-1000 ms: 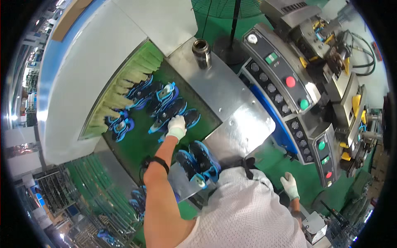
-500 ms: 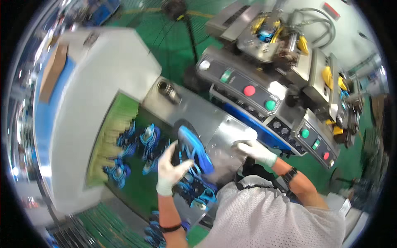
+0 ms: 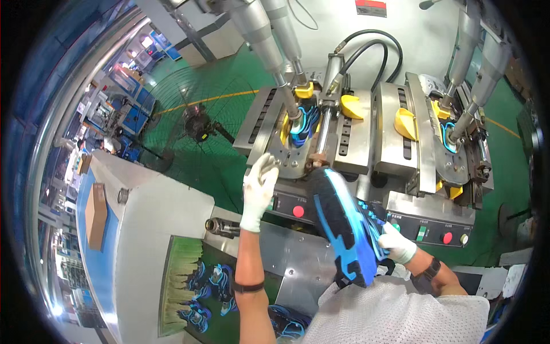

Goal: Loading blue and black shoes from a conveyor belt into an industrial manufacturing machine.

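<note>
A blue-and-black sports shoe (image 3: 344, 215) hangs tilted in front of me, its sole side facing up and left. My right hand (image 3: 397, 244), in a white glove, is closed on its upper near the laces. My left hand (image 3: 260, 186), also gloved, is raised with its fingers apart and holds nothing. It is in front of the left station of a metal press machine (image 3: 358, 135), above the control panel. Another blue-and-black shoe (image 3: 303, 123) sits in that left station under the press rods. In the right station part of a blue shoe (image 3: 449, 137) shows.
Several blue shoe uppers (image 3: 197, 315) lie on a green conveyor belt with a bristle curtain (image 3: 180, 286). A steel worktop (image 3: 295, 258) lies below the control panel with its red button (image 3: 298, 211). A fan (image 3: 196, 122) stands at the far left; a cardboard piece (image 3: 95, 217) lies on the conveyor housing.
The shoe has gone from beside my left hand to my right hand, and up. My left hand has risen toward the press. My view has turned up toward the machine.
</note>
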`<state>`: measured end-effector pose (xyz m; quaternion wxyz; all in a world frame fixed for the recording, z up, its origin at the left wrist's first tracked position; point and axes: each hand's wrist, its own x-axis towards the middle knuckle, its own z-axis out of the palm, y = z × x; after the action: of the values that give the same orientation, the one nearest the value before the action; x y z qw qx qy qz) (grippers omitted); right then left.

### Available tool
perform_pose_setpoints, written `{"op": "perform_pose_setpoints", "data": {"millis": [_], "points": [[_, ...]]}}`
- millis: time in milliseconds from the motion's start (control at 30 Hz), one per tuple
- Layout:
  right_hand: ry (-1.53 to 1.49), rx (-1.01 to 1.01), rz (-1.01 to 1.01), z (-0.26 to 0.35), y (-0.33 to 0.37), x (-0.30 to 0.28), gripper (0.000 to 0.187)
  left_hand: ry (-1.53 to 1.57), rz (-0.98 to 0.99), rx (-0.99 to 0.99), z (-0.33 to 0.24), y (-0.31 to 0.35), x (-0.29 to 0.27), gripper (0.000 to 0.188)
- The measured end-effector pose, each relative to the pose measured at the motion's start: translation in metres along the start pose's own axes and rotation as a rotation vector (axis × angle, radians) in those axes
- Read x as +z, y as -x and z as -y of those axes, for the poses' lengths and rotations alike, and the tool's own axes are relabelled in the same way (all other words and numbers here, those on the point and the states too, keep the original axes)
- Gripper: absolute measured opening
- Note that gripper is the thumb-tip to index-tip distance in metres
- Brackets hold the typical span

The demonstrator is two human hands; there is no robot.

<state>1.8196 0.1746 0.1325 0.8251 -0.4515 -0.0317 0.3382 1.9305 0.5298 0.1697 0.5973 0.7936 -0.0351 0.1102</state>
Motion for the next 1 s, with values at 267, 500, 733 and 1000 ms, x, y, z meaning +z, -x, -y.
{"op": "perform_pose_setpoints", "data": {"millis": [267,500,733,1000], "points": [[-0.325,-0.355,-0.282,-0.005,0.052,-0.070,0.095,-0.647,-0.051,-0.046,0.178,-0.192,0.085,0.077],[-0.234,-0.266,-0.324,0.018,0.060,-0.063,0.108,-0.570,-0.216,-0.125,0.238,-0.230,0.092,0.054],[-0.214,-0.164,-0.359,0.038,0.024,-0.041,0.080,-0.119,-0.166,-0.398,0.151,-0.179,0.012,0.049],[-0.119,-0.119,-0.065,0.060,-0.152,0.020,0.041,0.081,-0.517,-0.305,0.062,0.090,-0.042,0.027]]}}
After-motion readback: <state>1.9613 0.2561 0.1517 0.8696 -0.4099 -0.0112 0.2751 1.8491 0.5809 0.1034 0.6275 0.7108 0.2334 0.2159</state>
